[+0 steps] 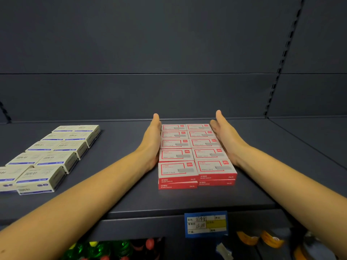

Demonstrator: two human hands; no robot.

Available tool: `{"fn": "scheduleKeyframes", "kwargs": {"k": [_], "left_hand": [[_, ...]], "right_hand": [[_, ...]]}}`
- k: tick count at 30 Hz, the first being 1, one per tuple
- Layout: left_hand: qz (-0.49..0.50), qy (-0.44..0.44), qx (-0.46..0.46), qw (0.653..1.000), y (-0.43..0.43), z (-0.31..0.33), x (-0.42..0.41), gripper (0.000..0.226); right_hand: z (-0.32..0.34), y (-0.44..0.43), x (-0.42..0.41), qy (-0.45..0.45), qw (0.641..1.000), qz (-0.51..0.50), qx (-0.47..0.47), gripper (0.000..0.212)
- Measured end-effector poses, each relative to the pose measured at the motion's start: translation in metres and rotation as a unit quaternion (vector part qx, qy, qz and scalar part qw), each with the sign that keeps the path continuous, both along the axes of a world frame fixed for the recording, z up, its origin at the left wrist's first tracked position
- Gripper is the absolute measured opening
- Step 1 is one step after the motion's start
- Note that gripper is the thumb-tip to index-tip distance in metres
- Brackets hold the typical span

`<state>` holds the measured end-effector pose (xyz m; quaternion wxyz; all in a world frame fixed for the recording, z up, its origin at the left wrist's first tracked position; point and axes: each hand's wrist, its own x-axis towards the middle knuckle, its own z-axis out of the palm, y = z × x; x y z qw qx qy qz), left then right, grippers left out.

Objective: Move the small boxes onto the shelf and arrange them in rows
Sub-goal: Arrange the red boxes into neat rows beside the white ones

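Observation:
Several small red-and-white boxes [193, 152] lie on the dark grey shelf [131, 194] in two neat columns, stacked two high at the front. My left hand [153, 136] lies flat, fingers straight, pressed against the left side of the block. My right hand [225, 136] lies flat against the right side in the same way. Both palms face inward and squeeze the block between them. Neither hand grips a single box.
A second block of beige boxes with blue stripes [50, 156] sits in two columns at the shelf's left. A blue price label [206, 223] hangs on the shelf's front edge. Below are coloured items [112, 249] and orange rolls [262, 239]. The back panel stands just behind the boxes.

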<state>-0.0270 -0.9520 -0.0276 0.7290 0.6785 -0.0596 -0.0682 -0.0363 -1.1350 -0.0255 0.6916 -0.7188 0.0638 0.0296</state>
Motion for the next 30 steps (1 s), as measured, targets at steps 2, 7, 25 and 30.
{"fn": "scheduleKeyframes", "kwargs": {"k": [2,7,25,30], "left_hand": [[-0.003,0.015,-0.007,1.0,0.003,-0.002,-0.003,0.048],[-0.012,0.016,-0.047,0.999,0.01,-0.019,-0.017,0.043],[0.036,-0.052,0.059,0.996,0.0,-0.007,0.013,0.037],[0.066,-0.063,0.148,0.985,-0.002,-0.001,0.045,0.033]], "right_hand": [[-0.005,-0.005,-0.007,0.004,1.0,0.019,0.01,0.065],[-0.018,-0.013,-0.028,-0.017,0.998,0.028,0.058,0.069],[-0.001,-0.009,0.006,-0.052,0.993,-0.004,-0.104,0.04],[0.007,-0.007,0.031,-0.068,0.985,-0.001,-0.159,0.04]]}}
